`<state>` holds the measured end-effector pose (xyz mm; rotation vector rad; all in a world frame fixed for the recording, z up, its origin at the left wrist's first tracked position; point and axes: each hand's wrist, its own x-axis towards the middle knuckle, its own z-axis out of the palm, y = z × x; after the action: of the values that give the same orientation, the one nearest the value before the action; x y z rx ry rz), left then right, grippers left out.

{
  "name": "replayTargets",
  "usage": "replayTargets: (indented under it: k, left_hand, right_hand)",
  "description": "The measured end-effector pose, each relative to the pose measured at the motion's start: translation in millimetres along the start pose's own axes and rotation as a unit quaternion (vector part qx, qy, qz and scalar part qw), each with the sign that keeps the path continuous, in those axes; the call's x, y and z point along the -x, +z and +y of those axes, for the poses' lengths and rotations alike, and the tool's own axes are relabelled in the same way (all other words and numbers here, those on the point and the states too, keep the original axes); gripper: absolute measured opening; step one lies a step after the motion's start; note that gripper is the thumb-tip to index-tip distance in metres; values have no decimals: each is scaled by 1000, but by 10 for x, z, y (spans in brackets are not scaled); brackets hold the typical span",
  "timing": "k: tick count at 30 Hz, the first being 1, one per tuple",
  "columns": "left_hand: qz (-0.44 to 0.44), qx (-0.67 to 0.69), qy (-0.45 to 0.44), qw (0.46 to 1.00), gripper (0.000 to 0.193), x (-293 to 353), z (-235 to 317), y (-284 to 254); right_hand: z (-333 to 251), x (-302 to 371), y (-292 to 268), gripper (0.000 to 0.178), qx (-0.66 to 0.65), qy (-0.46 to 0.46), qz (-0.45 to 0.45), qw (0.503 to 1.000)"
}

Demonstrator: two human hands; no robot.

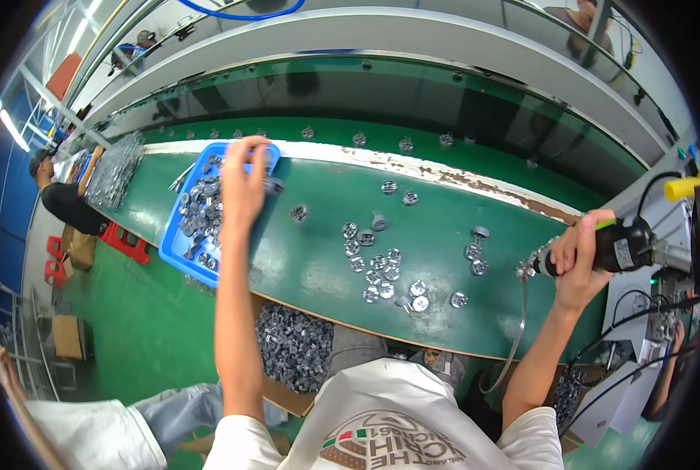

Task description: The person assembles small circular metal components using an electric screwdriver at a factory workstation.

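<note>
My left hand (pixel 244 182) is raised over the right side of a blue plastic tray (pixel 179 265), its fingers bent and parted. Inside the tray lies a heap of small grey metal parts (pixel 201 205). A blurred grey part (pixel 273 186) shows right beside this hand, apart from the visible fingertips; whether it touches the palm is hidden. At the right, my right hand (pixel 577 257) is wrapped round a black power screwdriver (pixel 623 244) with a metal tip and a clear tube. Several round grey parts (pixel 377 274) are scattered on the green table (pixel 311 258) between my hands.
Beyond a worn white ledge (pixel 342 154), a green conveyor belt (pixel 381 133) carries spaced parts. A box of grey parts (pixel 293 345) stands below the table edge. Clear bagged items (pixel 116 171) lie at far left, near a person in black (pixel 72 205). Another person's leg (pixel 181 411) shows lower left.
</note>
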<state>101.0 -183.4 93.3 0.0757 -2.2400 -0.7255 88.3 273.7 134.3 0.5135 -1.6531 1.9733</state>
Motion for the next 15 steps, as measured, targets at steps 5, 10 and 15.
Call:
replayTargets:
  k: [5, 10, 15]
  left_hand:
    - [-33, -205, -30, 978, 16, 88, -989, -723]
    - [-104, -309, -81, 942, 31, 226, -1295, -885]
    - [0, -271, 0, 963, 40, 550, -505, -612]
  right_hand:
    - [31, -4, 24, 11, 10, -15, -11, 1000]
    - [65, -36, 68, 10, 8, -13, -14, 1000]
    - [85, -16, -35, 10, 21, -8, -6, 1000]
